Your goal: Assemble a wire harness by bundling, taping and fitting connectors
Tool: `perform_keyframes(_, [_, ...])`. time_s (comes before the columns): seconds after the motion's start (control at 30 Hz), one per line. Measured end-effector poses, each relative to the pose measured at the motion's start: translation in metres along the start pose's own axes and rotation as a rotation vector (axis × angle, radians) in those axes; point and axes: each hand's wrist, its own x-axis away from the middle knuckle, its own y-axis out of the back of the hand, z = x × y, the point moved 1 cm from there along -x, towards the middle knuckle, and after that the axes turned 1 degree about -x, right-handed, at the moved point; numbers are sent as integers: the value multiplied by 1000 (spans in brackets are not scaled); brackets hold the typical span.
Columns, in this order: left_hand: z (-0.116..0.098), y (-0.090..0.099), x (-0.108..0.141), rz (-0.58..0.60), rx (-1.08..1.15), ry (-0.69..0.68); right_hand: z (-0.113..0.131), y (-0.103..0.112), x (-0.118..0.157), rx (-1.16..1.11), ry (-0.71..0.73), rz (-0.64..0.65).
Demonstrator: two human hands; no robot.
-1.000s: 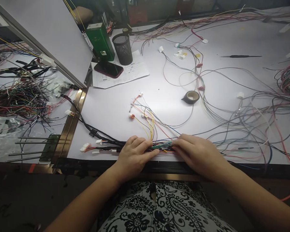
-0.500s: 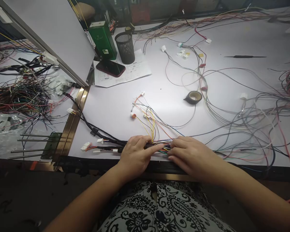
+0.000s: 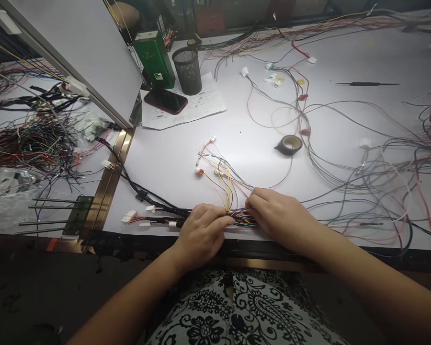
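A wire harness (image 3: 165, 211) runs along the front of the table, its left branches wrapped black and ending in white connectors (image 3: 130, 217). My left hand (image 3: 204, 230) is closed around the bundle where the wrapping gives way to loose coloured wires. Just to the right, my right hand (image 3: 273, 211) has its fingers bent down onto the loose wires, pinching some of them; its fingertips are partly hidden. Yellow wires (image 3: 229, 184) fan up from between the hands, near an orange-and-white connector (image 3: 199, 172). Beyond the hands lies a roll of black tape (image 3: 289, 144).
A phone (image 3: 166, 101) rests on printed sheets (image 3: 201, 108) beside a mesh cup (image 3: 187, 72) and a green box (image 3: 154, 60). Tweezers (image 3: 367, 84) lie at the back right. Loose wires (image 3: 345, 177) sprawl across the right side. At left stands a pronged block (image 3: 79, 215).
My right hand has lifted slightly and shifted a little left, its fingers now drawn together over the wires. My left thumb has pulled in closer to the bundle.
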Motion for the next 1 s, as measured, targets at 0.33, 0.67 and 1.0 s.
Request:
perform_keyframes(0.33, [-3,-5,-8,-51,26,132,5,6,1,-51,109,125])
perform_keyframes(0.67, [-20,0,-13,33,-267,172,1,14,-3,139,-44,292])
perform_keyframes(1.0, [-14,-4,-13,120,-128,253,-18,25,-1,54,-134,182])
